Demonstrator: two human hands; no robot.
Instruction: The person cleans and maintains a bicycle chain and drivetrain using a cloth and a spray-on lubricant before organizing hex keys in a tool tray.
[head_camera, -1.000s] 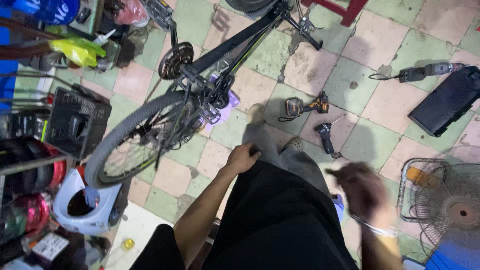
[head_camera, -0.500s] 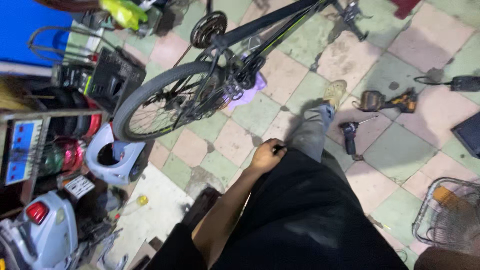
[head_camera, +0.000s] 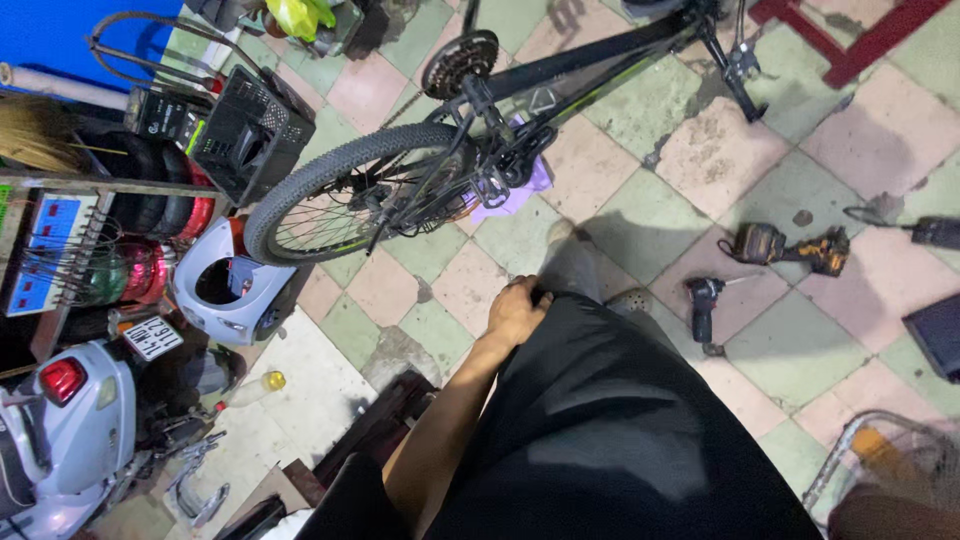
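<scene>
From the head camera, looking down: my left hand (head_camera: 515, 312) lies on the front of my black trousers (head_camera: 610, 420), at the thigh, fingers curled and gathered against the cloth. It looks like a light pinch of the fabric near the hem, though I cannot tell whether the fingertips are truly pressed together on it or only resting. My right hand is out of the picture now. A second ago it showed as a blur low on my right side, and half a second ago it was already gone; the left hand has kept its place on the cloth all through.

What has changed is the view itself. My head has swung to the left, so the tiled floor (head_camera: 640, 215) now shows more of the left-hand clutter: a white helmet (head_camera: 225, 290), a black crate (head_camera: 250, 130) and the tail of a pale scooter (head_camera: 70, 440) in the lower left corner. The bicycle (head_camera: 480, 130) lies across the upper middle of the floor, its wheel (head_camera: 345, 190) nearest my hand but well apart from it. I judge that nothing has been picked up; I am only shifting my stance.

Toward the right edge of the floor lie a cordless drill (head_camera: 785, 247) and a smaller dark tool (head_camera: 702, 305), both untouched.
</scene>
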